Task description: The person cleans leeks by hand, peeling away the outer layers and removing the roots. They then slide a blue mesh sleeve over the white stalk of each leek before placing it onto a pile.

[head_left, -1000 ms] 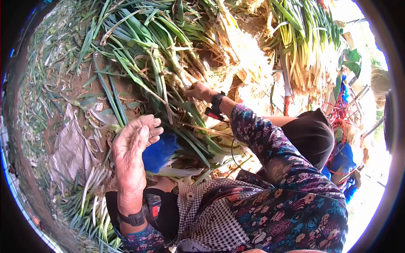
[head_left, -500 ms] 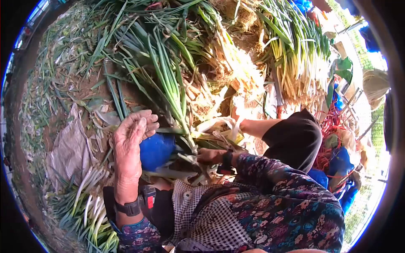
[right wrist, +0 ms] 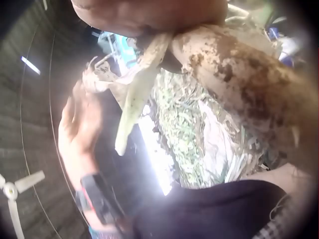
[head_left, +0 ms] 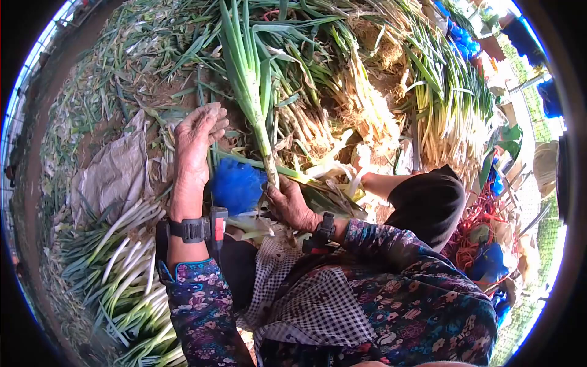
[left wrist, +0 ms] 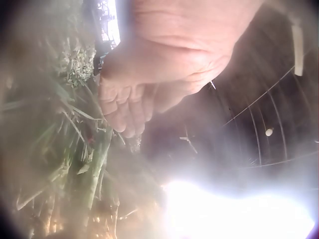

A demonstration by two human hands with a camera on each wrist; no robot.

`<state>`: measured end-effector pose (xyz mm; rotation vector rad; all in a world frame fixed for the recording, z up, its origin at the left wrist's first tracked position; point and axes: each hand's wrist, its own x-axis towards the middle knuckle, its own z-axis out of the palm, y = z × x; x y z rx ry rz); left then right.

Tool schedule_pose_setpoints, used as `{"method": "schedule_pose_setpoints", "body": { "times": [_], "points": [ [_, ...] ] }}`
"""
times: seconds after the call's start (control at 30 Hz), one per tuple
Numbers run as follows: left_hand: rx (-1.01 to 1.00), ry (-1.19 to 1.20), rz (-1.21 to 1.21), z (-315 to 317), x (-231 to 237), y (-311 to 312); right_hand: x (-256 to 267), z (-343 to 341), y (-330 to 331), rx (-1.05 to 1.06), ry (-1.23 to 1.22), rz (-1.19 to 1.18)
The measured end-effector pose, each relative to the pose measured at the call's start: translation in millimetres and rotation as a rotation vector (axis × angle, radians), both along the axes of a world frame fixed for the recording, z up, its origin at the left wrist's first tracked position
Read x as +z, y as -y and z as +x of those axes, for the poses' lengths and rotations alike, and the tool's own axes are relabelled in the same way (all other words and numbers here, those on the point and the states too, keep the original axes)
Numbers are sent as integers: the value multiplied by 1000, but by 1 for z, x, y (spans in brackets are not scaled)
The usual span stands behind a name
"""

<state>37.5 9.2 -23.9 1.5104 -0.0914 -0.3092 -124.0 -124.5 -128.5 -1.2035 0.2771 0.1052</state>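
My right hand (head_left: pixel 295 208) grips the soil-marked lower stem of a big green onion (head_left: pixel 261 137), whose green leaves point away from me in the head view. In the right wrist view that hand (right wrist: pixel 149 15) is at the top, beside a pale, dirt-covered stem (right wrist: pixel 239 74) and a hanging whitish strip (right wrist: pixel 133 102). My left hand (head_left: pixel 199 140) is raised left of the onion, fingers loosely bent, holding nothing. The left wrist view shows this hand (left wrist: pixel 164 64) beside blurred green stalks (left wrist: pixel 97 174).
Cleaned onions with white stems (head_left: pixel 131 269) lie at lower left, near a greyish sheet (head_left: pixel 116 168). A blue bundle (head_left: pixel 237 185) is between the hands. Rooted onions (head_left: pixel 367 101) and another bunch (head_left: pixel 452 116) lie beyond; red strings (head_left: pixel 474 235) are at right.
My right hand has come back from the pile toward my body, bringing the onion, which now shows upright in the head view. The left hand stays raised with its fingers loosely bent.
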Motion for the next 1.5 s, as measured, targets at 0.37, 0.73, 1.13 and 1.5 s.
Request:
{"method": "schedule_pose_setpoints", "body": {
  "times": [0.37,0.73,1.13,1.5],
  "points": [
    [219,123,-553,6,14,-9,22,11,21,520,488,-543],
    [99,48,-585,-1,6,2,75,87,16,372,334,-162],
    [-110,64,-627,-12,19,21,-25,61,22,345,96,-768],
    [32,86,-632,8,30,10,46,46,72,354,245,-410]
  ]
}}
